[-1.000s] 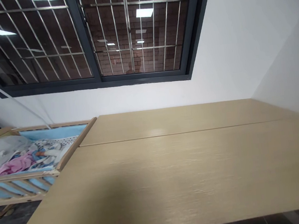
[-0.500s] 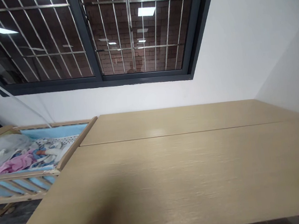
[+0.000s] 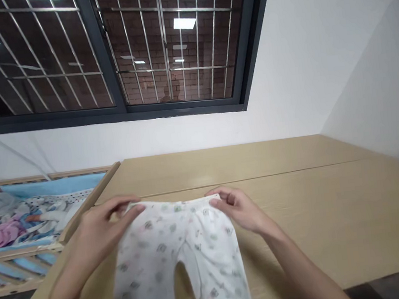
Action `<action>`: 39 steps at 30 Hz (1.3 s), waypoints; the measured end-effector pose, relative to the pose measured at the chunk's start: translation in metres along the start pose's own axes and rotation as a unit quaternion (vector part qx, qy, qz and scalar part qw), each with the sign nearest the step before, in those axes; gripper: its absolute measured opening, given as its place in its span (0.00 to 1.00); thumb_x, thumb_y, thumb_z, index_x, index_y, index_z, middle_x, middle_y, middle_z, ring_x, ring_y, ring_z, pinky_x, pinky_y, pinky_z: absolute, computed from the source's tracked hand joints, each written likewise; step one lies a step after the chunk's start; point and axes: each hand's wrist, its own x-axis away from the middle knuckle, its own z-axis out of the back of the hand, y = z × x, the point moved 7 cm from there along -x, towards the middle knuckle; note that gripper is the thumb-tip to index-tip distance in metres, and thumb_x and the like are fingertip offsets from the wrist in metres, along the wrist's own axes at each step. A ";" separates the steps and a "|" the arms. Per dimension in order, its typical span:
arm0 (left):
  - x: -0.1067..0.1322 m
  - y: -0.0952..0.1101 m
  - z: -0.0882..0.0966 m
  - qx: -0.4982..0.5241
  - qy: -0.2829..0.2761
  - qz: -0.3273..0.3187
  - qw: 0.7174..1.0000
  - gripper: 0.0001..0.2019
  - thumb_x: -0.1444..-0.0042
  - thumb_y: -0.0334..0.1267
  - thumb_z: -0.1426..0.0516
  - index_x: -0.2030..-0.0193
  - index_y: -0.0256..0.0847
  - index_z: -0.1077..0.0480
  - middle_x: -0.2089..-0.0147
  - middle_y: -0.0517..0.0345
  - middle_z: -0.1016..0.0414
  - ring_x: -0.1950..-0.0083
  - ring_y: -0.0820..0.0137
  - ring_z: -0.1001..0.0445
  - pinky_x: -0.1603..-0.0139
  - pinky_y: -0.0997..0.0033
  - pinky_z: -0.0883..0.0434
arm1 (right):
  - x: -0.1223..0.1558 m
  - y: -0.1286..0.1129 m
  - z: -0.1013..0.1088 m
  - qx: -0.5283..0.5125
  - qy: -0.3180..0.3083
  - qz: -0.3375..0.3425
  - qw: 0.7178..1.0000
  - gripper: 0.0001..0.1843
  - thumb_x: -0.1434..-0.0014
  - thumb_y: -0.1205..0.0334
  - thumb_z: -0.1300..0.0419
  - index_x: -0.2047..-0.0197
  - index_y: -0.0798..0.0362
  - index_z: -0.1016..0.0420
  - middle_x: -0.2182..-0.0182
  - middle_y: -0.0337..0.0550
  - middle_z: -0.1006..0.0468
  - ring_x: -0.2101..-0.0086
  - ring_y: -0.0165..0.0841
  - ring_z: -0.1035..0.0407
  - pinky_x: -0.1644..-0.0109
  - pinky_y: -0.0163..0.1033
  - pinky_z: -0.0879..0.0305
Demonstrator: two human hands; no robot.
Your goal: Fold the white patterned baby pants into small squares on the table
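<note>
A small pair of white pants [image 3: 180, 237] with a faint green and grey print is stretched out by its waistband over the wooden table. My left hand [image 3: 109, 225] pinches the waistband's left corner between thumb and fingers. At the opposite corner, my right hand [image 3: 236, 207] grips the waistband in the same way. The two legs hang toward me, and their lower ends run out of the bottom of the view. Wood shows through the gap between the legs.
The light wooden table [image 3: 316, 213] has a seam near its back and meets the white wall [image 3: 286, 93]. To the left stands a wooden crib [image 3: 90, 199] with blue lining, holding heaped clothes [image 3: 8, 229]. Above is a dark-framed window [image 3: 184, 106] with metal bars.
Both hands and the white pants have come into view from below, held over the table. Earlier only a dark blur or shadow showed there. The view has shifted slightly right.
</note>
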 end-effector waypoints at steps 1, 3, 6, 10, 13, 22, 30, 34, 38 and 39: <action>-0.018 0.011 -0.023 0.021 -0.039 -0.022 0.999 0.22 0.45 0.62 0.43 0.59 0.46 0.23 0.62 0.61 0.23 0.62 0.66 0.27 0.63 0.71 0.33 | -0.011 0.008 0.013 0.012 -0.011 -0.008 1.000 0.19 0.38 0.46 0.39 0.54 0.52 0.23 0.69 0.41 0.24 0.71 0.30 0.33 0.70 0.34 0.39; -0.050 0.023 -0.070 0.056 -0.102 -0.051 0.992 0.19 0.41 0.56 0.46 0.57 0.45 0.24 0.65 0.61 0.24 0.64 0.66 0.28 0.62 0.71 0.32 | -0.038 0.035 0.035 0.033 -0.017 -0.028 0.999 0.20 0.37 0.46 0.40 0.53 0.54 0.24 0.68 0.42 0.24 0.71 0.31 0.33 0.69 0.34 0.38; -0.085 0.020 -0.137 0.052 -0.161 -0.056 0.984 0.15 0.39 0.47 0.48 0.56 0.41 0.25 0.63 0.58 0.23 0.61 0.65 0.27 0.58 0.70 0.31 | -0.083 0.087 0.062 0.093 0.019 -0.057 0.994 0.16 0.38 0.53 0.41 0.54 0.57 0.26 0.68 0.43 0.23 0.71 0.31 0.33 0.69 0.34 0.38; -0.114 0.005 -0.203 0.016 -0.173 -0.031 0.984 0.11 0.37 0.38 0.49 0.54 0.40 0.27 0.54 0.52 0.21 0.53 0.63 0.25 0.55 0.70 0.32 | -0.136 0.143 0.079 0.206 0.088 -0.088 0.971 0.09 0.40 0.64 0.45 0.58 0.57 0.26 0.67 0.44 0.23 0.68 0.32 0.31 0.65 0.34 0.37; -0.125 -0.003 -0.231 -0.027 -0.176 -0.003 0.984 0.11 0.35 0.35 0.50 0.52 0.40 0.28 0.51 0.48 0.22 0.51 0.62 0.25 0.54 0.69 0.33 | -0.162 0.168 0.076 0.244 0.110 -0.104 0.958 0.07 0.41 0.68 0.44 0.62 0.56 0.25 0.68 0.43 0.23 0.67 0.33 0.31 0.62 0.35 0.37; -0.076 0.039 -0.247 -0.126 -0.208 -0.019 0.970 0.16 0.34 0.33 0.53 0.45 0.33 0.32 0.40 0.31 0.31 0.37 0.49 0.34 0.39 0.51 0.38 | -0.182 0.221 0.074 0.324 0.128 -0.147 0.926 0.11 0.41 0.65 0.40 0.54 0.54 0.24 0.60 0.44 0.20 0.58 0.36 0.29 0.53 0.38 0.40; 0.124 0.146 -0.292 -0.085 -0.461 -0.159 0.869 0.35 0.42 0.65 0.52 0.58 0.33 0.21 0.60 0.31 0.21 0.56 0.41 0.23 0.52 0.39 0.29 | -0.185 0.237 0.083 0.335 0.115 -0.172 0.919 0.09 0.42 0.60 0.37 0.58 0.53 0.24 0.59 0.44 0.19 0.57 0.37 0.28 0.54 0.38 0.40; 0.148 0.158 -0.302 -0.092 -0.496 -0.151 0.850 0.26 0.41 0.50 0.49 0.56 0.28 0.21 0.57 0.30 0.20 0.55 0.43 0.22 0.51 0.41 0.29 | -0.188 0.228 0.082 0.322 0.115 -0.166 0.925 0.05 0.45 0.65 0.37 0.63 0.54 0.24 0.64 0.42 0.19 0.62 0.34 0.27 0.59 0.33 0.38; 0.135 0.150 -0.284 -0.073 -0.447 -0.114 0.884 0.19 0.42 0.40 0.50 0.61 0.32 0.20 0.60 0.36 0.19 0.57 0.48 0.21 0.55 0.51 0.28 | -0.198 0.211 0.075 0.303 0.120 -0.155 0.933 0.06 0.47 0.66 0.36 0.63 0.55 0.24 0.66 0.43 0.19 0.65 0.32 0.27 0.65 0.31 0.38; 0.131 0.144 -0.275 -0.056 -0.424 -0.098 0.899 0.18 0.42 0.40 0.50 0.64 0.34 0.21 0.62 0.39 0.19 0.60 0.51 0.21 0.58 0.55 0.28 | -0.201 0.206 0.071 0.299 0.122 -0.154 0.934 0.07 0.48 0.66 0.35 0.64 0.56 0.24 0.66 0.43 0.19 0.66 0.32 0.27 0.66 0.31 0.38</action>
